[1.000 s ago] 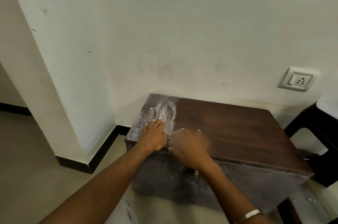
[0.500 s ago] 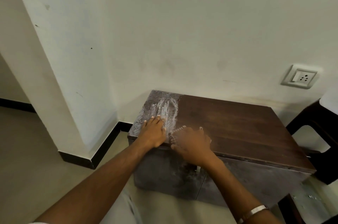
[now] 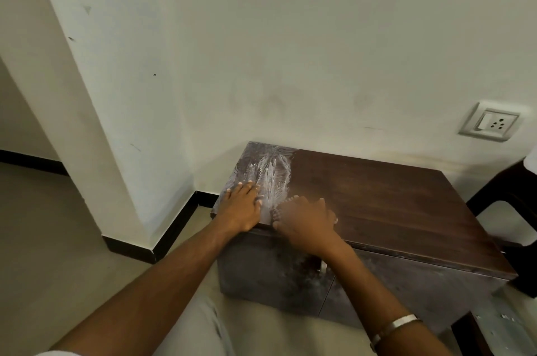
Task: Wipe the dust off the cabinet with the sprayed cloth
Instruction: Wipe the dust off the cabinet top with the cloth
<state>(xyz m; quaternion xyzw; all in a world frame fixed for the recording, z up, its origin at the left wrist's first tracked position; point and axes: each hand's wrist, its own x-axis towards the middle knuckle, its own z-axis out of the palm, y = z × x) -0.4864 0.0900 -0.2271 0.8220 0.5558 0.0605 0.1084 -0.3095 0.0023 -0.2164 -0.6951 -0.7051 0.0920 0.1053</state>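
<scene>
The cabinet (image 3: 377,204) stands against the wall (image 3: 290,50). The left hand (image 3: 242,209) lies flat, fingers straight, on its dusty left end. The right hand (image 3: 305,220), blurred, rests beside it; grasp unclear. Cloth unseen.

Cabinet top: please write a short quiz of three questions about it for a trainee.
1. True or false: the dust patch covers the whole top of the cabinet.
2. Where does the left hand lie? A: flat on the dusty left end of the top. B: on the floor. C: on the chair.
3. Fill in: on the wall, above the right end of the cabinet, there is a ____.

Key: 1 false, only the left end is dusty. 2 A. 3 socket.
</scene>
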